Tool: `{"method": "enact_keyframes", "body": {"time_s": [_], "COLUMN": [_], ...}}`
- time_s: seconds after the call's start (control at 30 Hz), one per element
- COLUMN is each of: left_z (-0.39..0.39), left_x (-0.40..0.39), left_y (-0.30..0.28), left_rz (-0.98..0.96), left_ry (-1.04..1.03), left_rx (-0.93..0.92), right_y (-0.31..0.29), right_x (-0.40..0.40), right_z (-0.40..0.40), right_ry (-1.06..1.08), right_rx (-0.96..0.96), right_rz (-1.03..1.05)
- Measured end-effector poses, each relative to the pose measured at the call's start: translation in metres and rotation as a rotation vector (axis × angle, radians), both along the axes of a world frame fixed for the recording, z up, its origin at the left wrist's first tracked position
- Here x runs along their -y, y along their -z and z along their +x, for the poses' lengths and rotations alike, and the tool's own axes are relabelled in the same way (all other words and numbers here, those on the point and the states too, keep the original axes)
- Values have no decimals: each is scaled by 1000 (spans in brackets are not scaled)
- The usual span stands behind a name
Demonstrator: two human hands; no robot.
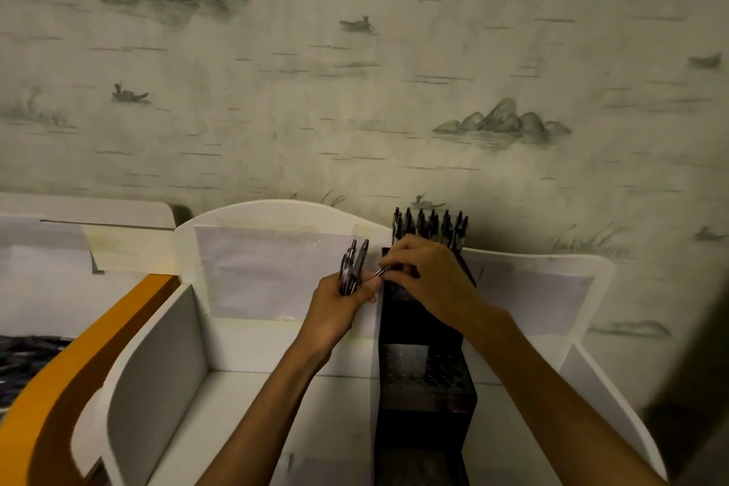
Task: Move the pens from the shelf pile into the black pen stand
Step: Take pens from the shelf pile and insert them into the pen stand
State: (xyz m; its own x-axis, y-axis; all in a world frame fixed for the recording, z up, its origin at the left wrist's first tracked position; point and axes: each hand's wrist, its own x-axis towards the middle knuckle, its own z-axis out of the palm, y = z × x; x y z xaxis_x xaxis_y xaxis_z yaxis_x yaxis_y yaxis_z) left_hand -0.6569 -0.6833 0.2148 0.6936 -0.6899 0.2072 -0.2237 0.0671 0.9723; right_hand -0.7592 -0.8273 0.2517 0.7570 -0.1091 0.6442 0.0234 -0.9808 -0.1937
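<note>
The black pen stand [424, 387] stands on the white shelf, right of centre, with a mesh front. Several dark pens [430, 223] stand upright in its rear section. My left hand [339, 308] grips a small bunch of dark pens [353, 266], their tips pointing up, just left of the stand's top. My right hand [430, 276] hovers over the stand's top and pinches one pen [380, 271] by its end, next to the left hand's bunch. No pile of pens shows on the shelf.
The white shelf [276, 327] has curved side walls and a back panel against patterned wallpaper. An orange curved chair arm [79, 367] sits at the lower left. A white partition [157, 367] divides off the left compartment.
</note>
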Motion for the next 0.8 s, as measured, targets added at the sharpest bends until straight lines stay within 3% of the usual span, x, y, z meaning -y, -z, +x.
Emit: {"method": "enact_keyframes", "body": {"time_s": [0.27, 0.5, 0.67, 0.8], "left_z": [12, 13, 9, 10], "left_x": [-7, -8, -6, -5], "left_y": [2, -3, -4, -1], "left_rz": [-18, -33, 61, 68], "left_ry": [-155, -137, -107, -75], "left_rx": [-6, -84, 16, 41], "right_y": [-5, -15, -16, -13], "right_x": [19, 32, 24, 23], "right_z": [-15, -18, -14, -4], "right_ry": [131, 260, 168, 182], "right_rx": [12, 209, 291, 323], "right_rz": [-13, 342, 704, 717]}}
